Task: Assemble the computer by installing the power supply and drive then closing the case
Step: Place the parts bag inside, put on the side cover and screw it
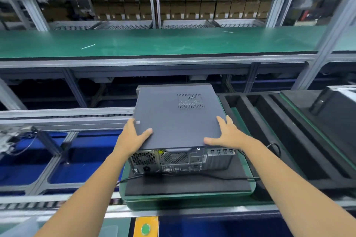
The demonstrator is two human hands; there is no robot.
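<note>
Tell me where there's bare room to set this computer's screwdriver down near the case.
The black foam pad in front of the computer case is bare except for a thin black cable crossing it. The long green belt behind is mostly bare, between the aluminium rail and the carton shelves. Crowded: the case top, held by left hand and right hand.

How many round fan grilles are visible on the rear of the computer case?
2: one fan grille at the rear's left end, another fan grille just right of it. Others may be hidden.
</note>
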